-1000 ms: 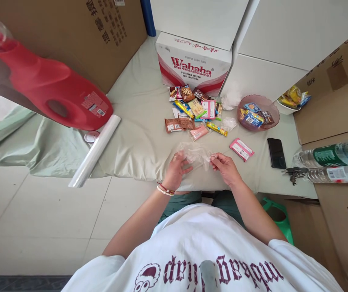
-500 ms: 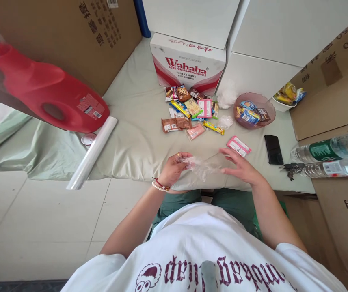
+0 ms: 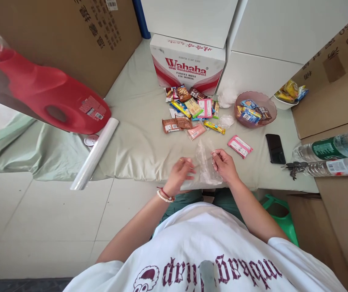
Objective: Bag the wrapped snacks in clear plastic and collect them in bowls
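Observation:
A clear plastic bag (image 3: 206, 162) hangs over the front part of the cloth-covered surface, its edge pinched between the thumb and fingers of my right hand (image 3: 224, 165). My left hand (image 3: 180, 174) is just left of the bag, apart from it. Its fingers are loosely curled, spread and slightly blurred, with nothing seen in them. Beyond the hands lies a pile of wrapped snacks (image 3: 193, 107). One pink-and-white snack packet (image 3: 240, 146) rests by itself, right of and beyond my right hand.
A pink translucent bowl (image 3: 271, 118) holds several snacks; crumpled plastic (image 3: 227, 98) sits beside it. A phone (image 3: 275, 149), keys (image 3: 295, 168) and water bottles (image 3: 329, 148) are at right. A plastic film roll (image 3: 96, 152) and red jug (image 3: 55, 95) stand left. A Wahaba carton (image 3: 189, 65) is behind.
My left hand has let go of the plastic bag. My right hand, spread before, has moved left and nearer and now pinches the bag, which hangs more stretched out.

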`<state>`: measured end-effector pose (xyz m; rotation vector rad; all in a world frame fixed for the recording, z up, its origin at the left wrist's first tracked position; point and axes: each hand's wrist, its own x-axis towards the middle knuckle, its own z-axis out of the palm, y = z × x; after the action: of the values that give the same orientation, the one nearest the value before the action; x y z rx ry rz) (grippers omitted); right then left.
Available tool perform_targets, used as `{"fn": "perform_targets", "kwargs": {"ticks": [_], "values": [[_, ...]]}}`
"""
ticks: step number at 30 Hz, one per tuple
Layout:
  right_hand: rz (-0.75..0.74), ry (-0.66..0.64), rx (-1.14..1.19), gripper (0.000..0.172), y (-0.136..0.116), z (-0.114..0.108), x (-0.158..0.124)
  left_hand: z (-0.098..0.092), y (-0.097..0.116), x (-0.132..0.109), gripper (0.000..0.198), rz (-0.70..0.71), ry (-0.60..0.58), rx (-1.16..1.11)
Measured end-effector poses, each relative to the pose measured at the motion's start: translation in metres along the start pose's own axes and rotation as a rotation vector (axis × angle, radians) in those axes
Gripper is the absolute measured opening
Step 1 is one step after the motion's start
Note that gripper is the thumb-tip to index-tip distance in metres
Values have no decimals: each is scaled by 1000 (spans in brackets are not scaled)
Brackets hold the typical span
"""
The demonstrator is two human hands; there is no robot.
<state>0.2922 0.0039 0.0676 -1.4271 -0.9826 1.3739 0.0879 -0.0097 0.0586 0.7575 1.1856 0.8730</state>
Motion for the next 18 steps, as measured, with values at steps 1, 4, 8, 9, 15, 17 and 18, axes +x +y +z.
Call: {"fn": "perform_targets", "kwargs": {"ticks": [1, 4, 8, 9, 15, 17, 18], "values": [[-8, -8, 40, 46, -2, 6, -3, 12, -3, -3, 50, -53, -71, -37], [-7, -52, 107, 47, -8, 16, -10, 39, -9, -2, 49, -140, -165, -169], [-30, 66, 103, 49, -11, -4, -8, 32, -10, 9, 48, -156, -96, -370], [-39, 122, 91, 49, -10, -14, -7, 25, -10, 11, 48, -154, -67, -394], [-77, 301, -51, 45, 0, -63, -2, -18, -9, 18, 47, -96, 69, -306], [-65, 281, -85, 47, 3, -70, -2, -31, -9, 19, 48, -95, 62, -232], [-53, 268, -100, 48, 5, -72, -1, -38, -9, 20, 48, -102, 55, -202]]}}
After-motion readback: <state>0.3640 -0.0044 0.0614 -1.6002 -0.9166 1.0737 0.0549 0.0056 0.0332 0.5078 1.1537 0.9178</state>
